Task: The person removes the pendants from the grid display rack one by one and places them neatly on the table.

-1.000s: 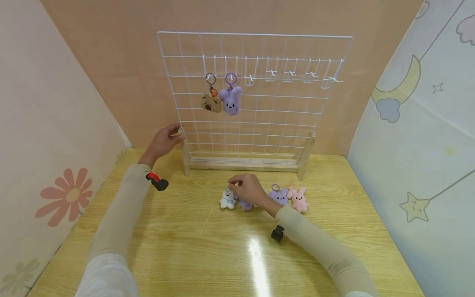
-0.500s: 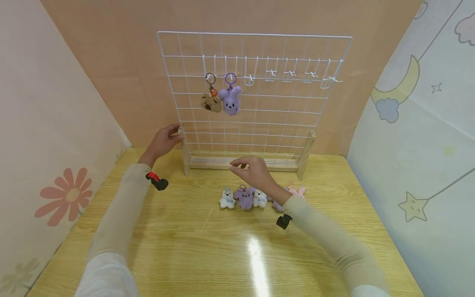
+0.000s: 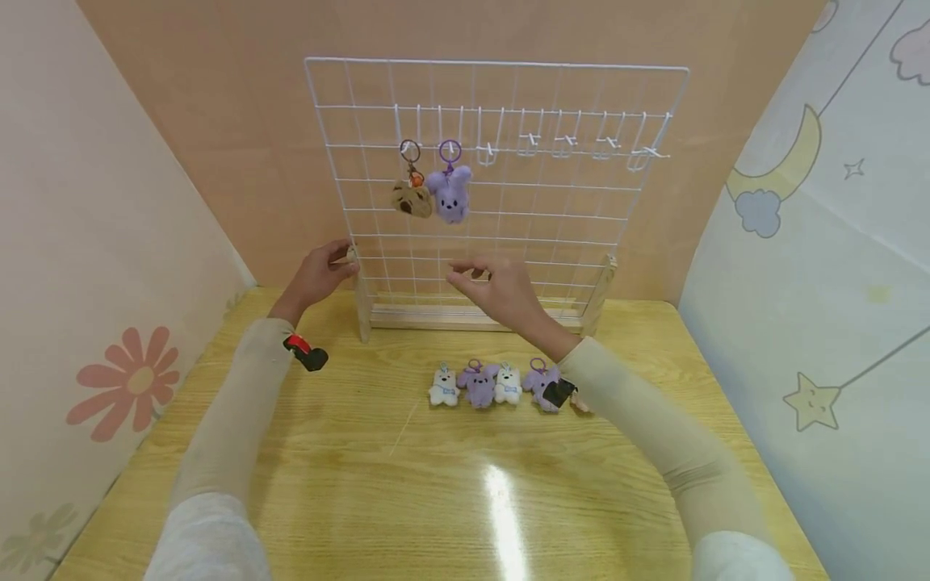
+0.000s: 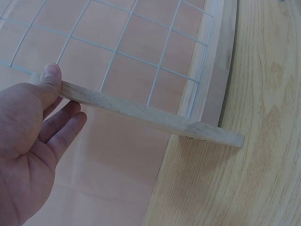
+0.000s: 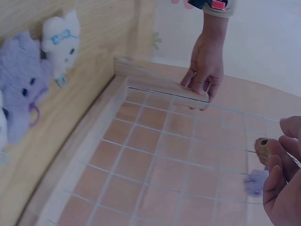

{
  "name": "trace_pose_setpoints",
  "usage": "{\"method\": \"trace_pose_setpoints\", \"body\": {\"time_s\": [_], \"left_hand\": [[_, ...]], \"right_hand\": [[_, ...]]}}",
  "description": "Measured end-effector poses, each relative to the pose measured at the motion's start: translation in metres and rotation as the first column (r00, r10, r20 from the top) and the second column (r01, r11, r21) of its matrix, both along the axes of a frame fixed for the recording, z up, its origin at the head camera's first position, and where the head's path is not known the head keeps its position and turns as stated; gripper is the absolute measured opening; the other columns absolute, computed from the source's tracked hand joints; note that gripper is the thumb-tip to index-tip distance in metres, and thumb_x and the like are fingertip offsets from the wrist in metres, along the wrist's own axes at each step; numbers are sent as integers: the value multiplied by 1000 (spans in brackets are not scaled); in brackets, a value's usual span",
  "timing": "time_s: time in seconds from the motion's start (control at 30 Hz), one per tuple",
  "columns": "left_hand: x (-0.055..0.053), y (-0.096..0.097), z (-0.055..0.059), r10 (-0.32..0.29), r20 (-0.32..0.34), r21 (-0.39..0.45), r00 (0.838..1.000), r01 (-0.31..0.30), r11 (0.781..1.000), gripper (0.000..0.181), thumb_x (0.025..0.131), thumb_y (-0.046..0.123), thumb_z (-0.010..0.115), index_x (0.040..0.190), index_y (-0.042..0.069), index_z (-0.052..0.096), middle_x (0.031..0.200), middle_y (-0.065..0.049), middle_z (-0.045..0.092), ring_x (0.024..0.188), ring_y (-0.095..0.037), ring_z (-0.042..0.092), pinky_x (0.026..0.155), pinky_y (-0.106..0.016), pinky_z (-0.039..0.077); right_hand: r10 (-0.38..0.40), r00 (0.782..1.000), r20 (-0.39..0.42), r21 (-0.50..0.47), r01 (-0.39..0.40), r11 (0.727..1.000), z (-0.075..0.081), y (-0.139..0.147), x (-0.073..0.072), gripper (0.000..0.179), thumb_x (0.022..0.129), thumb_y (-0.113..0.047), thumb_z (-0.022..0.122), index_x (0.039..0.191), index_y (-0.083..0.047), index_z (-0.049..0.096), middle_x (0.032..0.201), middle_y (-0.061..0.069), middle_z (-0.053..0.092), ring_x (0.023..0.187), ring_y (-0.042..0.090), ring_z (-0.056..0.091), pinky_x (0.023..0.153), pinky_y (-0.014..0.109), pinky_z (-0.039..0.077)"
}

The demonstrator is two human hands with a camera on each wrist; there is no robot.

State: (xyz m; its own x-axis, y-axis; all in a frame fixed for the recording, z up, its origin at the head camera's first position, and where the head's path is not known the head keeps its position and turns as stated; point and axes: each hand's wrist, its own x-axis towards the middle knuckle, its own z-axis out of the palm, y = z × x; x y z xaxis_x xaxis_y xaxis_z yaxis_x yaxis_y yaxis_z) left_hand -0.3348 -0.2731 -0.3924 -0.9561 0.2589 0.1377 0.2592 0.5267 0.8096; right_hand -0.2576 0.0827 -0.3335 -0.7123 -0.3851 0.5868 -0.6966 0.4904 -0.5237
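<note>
Raised toward twelve o'clock since earlier, the right hand [image 3: 501, 293], loosely bent and empty, seems mid-reach, calling for careful aim; the left hand [image 3: 316, 274] grips the pale, flat wooden upright [image 4: 141, 114].

The tabletop [image 3: 349, 484] looked like smooth grained wood, glossy at the lower centre of the frame. Above, the grid [image 3: 496, 63] was thin, white-coated wire in a matt wooden stand [image 4: 141, 113]; the hanging purple toy [image 3: 451, 196] looked fuzzy, plush.

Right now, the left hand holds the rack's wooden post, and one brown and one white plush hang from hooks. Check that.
Wrong on one colour: the head view shows a purple plush hanging beside the brown plush. The rest stands.
</note>
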Motion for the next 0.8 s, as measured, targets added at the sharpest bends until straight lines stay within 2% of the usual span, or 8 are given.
{"method": "trace_pose_setpoints", "body": {"time_s": [0.17, 0.47, 0.63, 0.8], "left_hand": [[-1, 0, 0, 2, 5, 3, 1000, -2, 1000, 64, 107, 20, 56, 160, -1, 28, 161, -25, 33, 142, -44, 43, 112, -55, 45], [0, -1, -1, 6, 19, -7, 1000, -5, 1000, 64, 108, 22, 56, 161, 1, 27, 162, -25, 33, 143, -43, 43, 113, -54, 44], [0, -1, 0, 2, 24, -7, 1000, -2, 1000, 65, 108, 23, 56, 161, 0, 26, 162, -25, 31, 144, -44, 41, 113, -55, 43], [-1, -2, -1, -1, 22, 2, 1000, 1, 1000, 65, 107, 23, 56, 161, 0, 27, 162, -25, 32, 144, -43, 42, 113, -55, 44]], "right_hand": [[-11, 998, -54, -13, 11, 1000, 24, -4, -5, 21, 95, -24, 77, 111, -10, 81, 100, 4, 79, 83, 18, 68, 45, 25, 38], [-84, 991, -103, -65, 77, 995, 58, -5, -17, 25, 95, -25, 76, 110, -6, 81, 103, 6, 79, 83, 21, 70, 46, 21, 37], [-130, 988, -82, -140, 118, 983, 68, -5, -28, 27, 94, -24, 77, 112, -5, 80, 106, 7, 78, 80, 18, 68, 44, 17, 34], [-204, 978, -43, -203, 191, 960, 72, -6, -38, 28, 93, -25, 79, 114, -6, 79, 100, 11, 79, 75, 18, 62, 45, 18, 31]]}}
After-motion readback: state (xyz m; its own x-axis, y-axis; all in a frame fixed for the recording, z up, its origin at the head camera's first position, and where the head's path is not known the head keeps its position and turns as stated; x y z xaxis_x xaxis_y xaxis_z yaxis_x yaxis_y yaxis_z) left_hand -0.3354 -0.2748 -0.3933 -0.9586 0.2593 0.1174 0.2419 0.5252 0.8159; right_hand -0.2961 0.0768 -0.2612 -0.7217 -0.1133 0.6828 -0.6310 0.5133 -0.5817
